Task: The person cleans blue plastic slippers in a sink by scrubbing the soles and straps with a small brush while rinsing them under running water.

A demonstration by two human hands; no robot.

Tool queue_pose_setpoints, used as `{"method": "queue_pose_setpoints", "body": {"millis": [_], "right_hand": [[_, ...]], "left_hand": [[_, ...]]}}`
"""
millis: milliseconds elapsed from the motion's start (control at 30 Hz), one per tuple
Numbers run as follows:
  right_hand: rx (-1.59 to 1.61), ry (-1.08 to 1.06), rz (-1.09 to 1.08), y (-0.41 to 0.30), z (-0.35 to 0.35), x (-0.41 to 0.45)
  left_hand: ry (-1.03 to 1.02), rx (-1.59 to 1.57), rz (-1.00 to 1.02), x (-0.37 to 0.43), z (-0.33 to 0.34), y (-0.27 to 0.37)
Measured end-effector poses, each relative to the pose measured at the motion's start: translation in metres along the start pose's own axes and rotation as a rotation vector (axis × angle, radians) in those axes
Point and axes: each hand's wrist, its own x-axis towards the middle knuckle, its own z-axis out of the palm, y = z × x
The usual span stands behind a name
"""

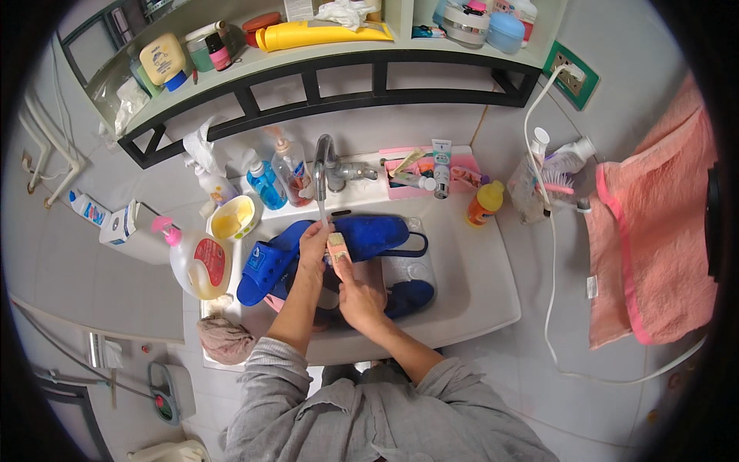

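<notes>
A thin stream of water falls from the metal faucet [321, 167] between my hands, over the white washbasin [482, 289]. My right hand [362, 297] grips a scrub brush [339, 254] with an orange-pink back, its index finger laid along it. Close against the brush and the stream is my left hand [313, 245], fingers curled; what they hold is hidden. Around it are blue slippers: one with a holed strap [262, 268] to its left, and a blue sole with a heel loop [372, 234] to its right. Another dark blue slipper [411, 297] lies lower in the basin.
Pump bottles [267, 185] and a soap dish [232, 218] line the back left rim, beside a large detergent bottle [199, 265]. A pink organizer [404, 187] and a yellow-capped bottle [485, 203] stand right. A white cable [553, 277] hangs near a pink towel [664, 248].
</notes>
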Motion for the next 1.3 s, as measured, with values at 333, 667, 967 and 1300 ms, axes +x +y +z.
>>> {"method": "queue_pose_setpoints", "body": {"millis": [333,667,967,1300], "right_hand": [[0.016,0.036,0.252,0.05,0.025,0.022],[0.116,0.012,0.429,0.085,0.013,0.042],[0.251,0.297,0.239,0.085,-0.017,0.005],[0.106,0.13,0.137,0.07,-0.036,-0.03]], "left_hand": [[0.05,-0.266,-0.14,-0.034,0.006,-0.017],[-0.021,-0.124,0.005,-0.073,0.013,-0.025],[-0.402,0.94,0.662,-0.147,0.035,-0.017],[0.467,1.665,0.605,-0.136,-0.097,0.052]]}}
